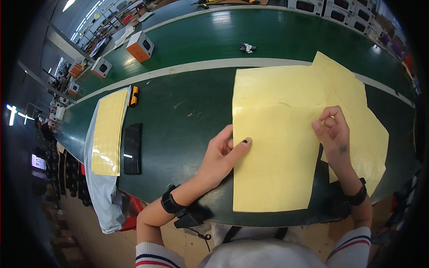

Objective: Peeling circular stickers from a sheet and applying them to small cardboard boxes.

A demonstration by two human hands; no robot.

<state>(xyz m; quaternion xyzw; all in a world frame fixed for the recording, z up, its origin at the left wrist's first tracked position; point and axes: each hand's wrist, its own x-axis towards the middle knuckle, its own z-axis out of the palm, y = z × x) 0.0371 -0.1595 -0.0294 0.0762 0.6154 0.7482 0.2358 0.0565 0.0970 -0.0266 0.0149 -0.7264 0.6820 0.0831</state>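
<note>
A large pale yellow paper sheet (277, 147) lies in front of me on the dark green table, with a crease across its upper part. My left hand (222, 152) grips its left edge, thumb on top and fingers underneath. Over the sheet's right edge, my right hand (334, 134) has its fingers curled in toward the thumb in a pinch; whatever is between them, if anything, is too small to tell. More yellow sheets (368, 134) lie overlapping at the right, partly hidden by the large sheet and my right hand.
At the left, a stack of yellow sheets (107, 134) rests on a clear plastic bag (105, 210) that hangs over the edge. Beside it are a black phone (132, 156) and an orange cutter (134, 96). Beyond a pale rail, orange-and-white boxes (140, 46) and a crumpled scrap (247, 48) sit on a green surface.
</note>
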